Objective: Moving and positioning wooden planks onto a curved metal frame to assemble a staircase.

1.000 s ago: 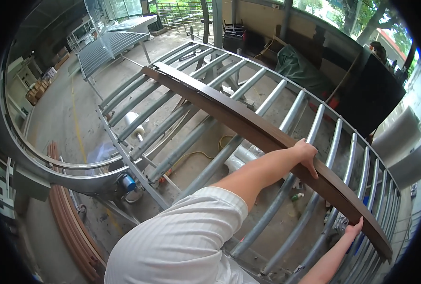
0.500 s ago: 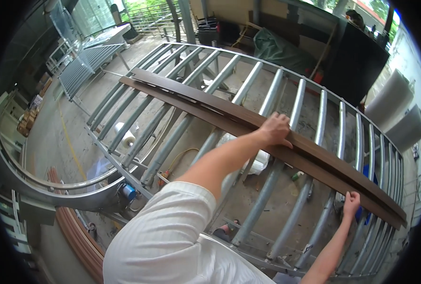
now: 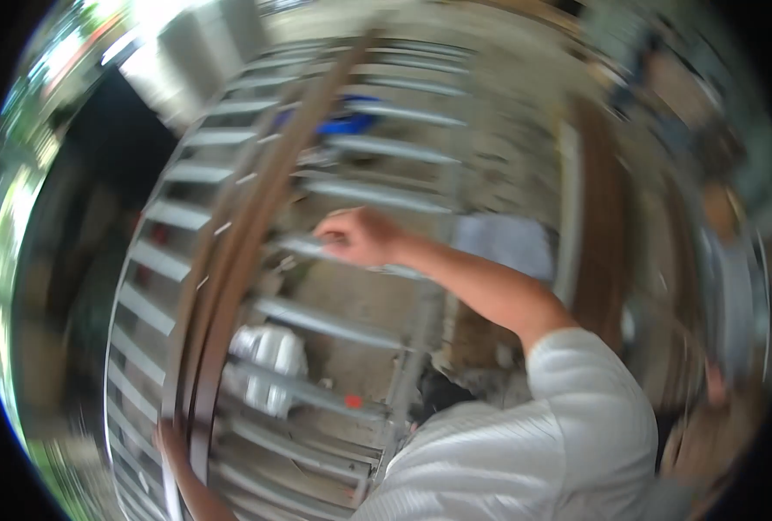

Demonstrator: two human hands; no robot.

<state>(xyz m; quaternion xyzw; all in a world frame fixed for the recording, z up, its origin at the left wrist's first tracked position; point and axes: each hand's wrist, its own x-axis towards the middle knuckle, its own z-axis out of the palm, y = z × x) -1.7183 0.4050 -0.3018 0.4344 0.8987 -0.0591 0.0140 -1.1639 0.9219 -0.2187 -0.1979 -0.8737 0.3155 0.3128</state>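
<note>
Long dark brown boards (image 3: 260,200) lie side by side across a metal rack of round bars (image 3: 325,317), running from the lower left to the far top. Near their lower part my left hand (image 3: 170,438) touches their left edge, its fingers smeared by motion. My right hand (image 3: 360,236) hovers over the bars, to the right of the boards and apart from them. Its fingers are curled closed, and blur hides whether anything small is between them.
Under the rack sit a white wrapped bundle (image 3: 269,365) and a blue object (image 3: 351,117). A pale sheet (image 3: 505,245) lies by the rack's right side. Farther right is a stack of brown boards (image 3: 598,217). A large dark shape (image 3: 112,148) stands at the left.
The view has swung to the right, so the boards now run up the left side. My right hand has come off the boards' edge; my left hand remains at them.
</note>
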